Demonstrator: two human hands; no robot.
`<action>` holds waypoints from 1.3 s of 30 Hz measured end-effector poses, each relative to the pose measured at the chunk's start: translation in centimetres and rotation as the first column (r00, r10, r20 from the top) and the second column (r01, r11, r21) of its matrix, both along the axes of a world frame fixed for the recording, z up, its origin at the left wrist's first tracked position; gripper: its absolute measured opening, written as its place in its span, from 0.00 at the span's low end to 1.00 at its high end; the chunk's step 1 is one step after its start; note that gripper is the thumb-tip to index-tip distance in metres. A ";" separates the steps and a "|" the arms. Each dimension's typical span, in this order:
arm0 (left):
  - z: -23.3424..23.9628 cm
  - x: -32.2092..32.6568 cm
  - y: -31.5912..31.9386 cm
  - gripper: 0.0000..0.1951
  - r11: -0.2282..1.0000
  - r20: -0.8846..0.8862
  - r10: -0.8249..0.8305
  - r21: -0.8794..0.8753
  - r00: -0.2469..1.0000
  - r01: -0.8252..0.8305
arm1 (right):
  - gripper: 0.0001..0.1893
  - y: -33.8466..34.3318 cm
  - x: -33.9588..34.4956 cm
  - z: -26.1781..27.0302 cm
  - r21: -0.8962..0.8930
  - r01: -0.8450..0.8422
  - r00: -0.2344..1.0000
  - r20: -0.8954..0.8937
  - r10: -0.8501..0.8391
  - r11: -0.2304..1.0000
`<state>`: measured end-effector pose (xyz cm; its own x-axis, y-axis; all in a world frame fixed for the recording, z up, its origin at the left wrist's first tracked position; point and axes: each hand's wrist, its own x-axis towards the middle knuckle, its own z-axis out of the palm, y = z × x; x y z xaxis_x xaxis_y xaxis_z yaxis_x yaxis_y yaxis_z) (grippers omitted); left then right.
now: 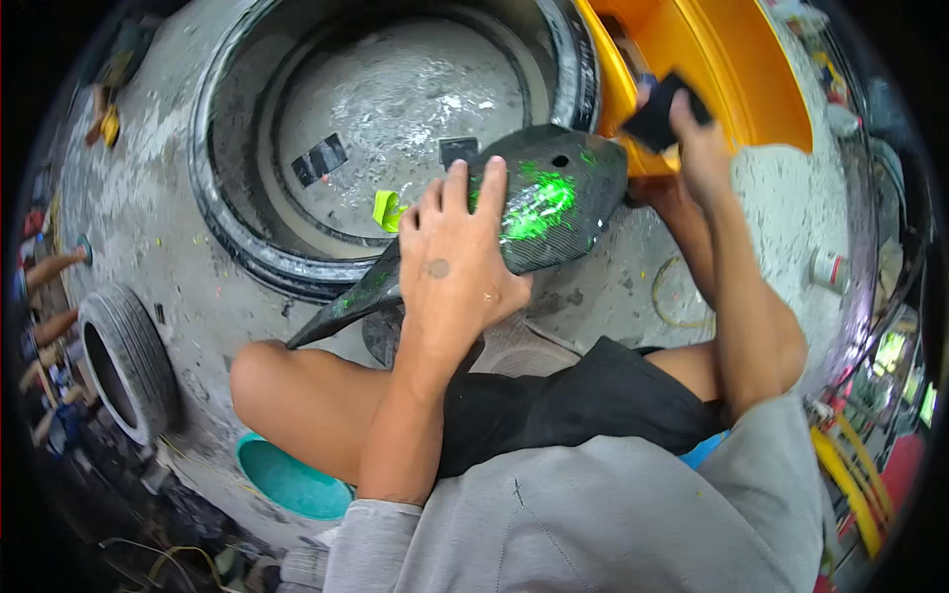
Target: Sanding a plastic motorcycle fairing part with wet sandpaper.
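Note:
My left hand (456, 248) lies spread over a dark carbon-fibre-patterned panel (560, 256), holding it across my lap at the edge of a wide black rubber tub (236, 241). Bright green paint (545, 206) covers a patch of the panel, and a round hole shows near its far end. The panel's narrow tail reaches down to my left knee. Raised to the right of the panel, my right hand (700, 137) pinches a black sheet (656, 122), which looks like sandpaper and is blurred. Two dark rectangular pieces (319, 159) and a lime-green strip (387, 211) lie in the wet tub.
A glossy orange-yellow plastic panel (749, 81) stands beyond my right hand. On the concrete floor are a tyre (141, 363) at left, a teal basin (289, 485) by my left thigh and a white can (829, 271) at right. Another person's legs (55, 273) show at far left.

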<state>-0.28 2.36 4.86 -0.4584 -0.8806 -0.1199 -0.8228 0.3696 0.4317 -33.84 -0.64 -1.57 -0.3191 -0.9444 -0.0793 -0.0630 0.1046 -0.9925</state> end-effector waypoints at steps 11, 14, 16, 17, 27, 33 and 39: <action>0.4 -0.9 -0.6 0.59 0.999 0.043 -0.017 0.045 0.999 0.015 | 0.20 -14.6 -14.6 -18.9 0.697 -0.285 -0.070 -0.699 0.711 0.658; 0.9 -0.2 -0.6 0.58 0.999 0.063 0.012 0.041 0.998 -0.015 | 0.21 -14.2 -7.3 -19.4 0.714 -0.319 0.172 -0.603 0.779 0.623; 1.0 -0.2 -0.7 0.58 0.999 0.078 0.011 0.044 0.997 -0.014 | 0.22 -13.7 -4.5 -16.3 0.745 -0.299 0.367 -0.487 0.793 0.596; 1.0 -0.4 -0.8 0.58 0.999 0.078 0.004 0.053 0.997 -0.008 | 0.23 -13.7 -4.1 -14.9 0.763 -0.282 0.459 -0.425 0.780 0.582; 0.5 -0.5 -0.2 0.58 1.000 0.070 0.014 0.000 0.997 -0.014 | 0.16 -7.2 -5.9 2.9 -0.028 -0.243 0.854 -0.480 0.200 0.970; -0.1 0.1 0.2 0.55 0.996 0.029 0.081 -0.026 0.996 -0.081 | 0.15 3.0 7.0 3.0 0.007 -0.472 0.768 -0.488 0.414 0.882; -0.1 -0.3 0.3 0.49 0.980 -0.120 0.103 -0.156 0.988 -0.121 | 0.22 3.9 8.3 3.9 0.154 -0.142 0.987 -0.049 0.151 0.978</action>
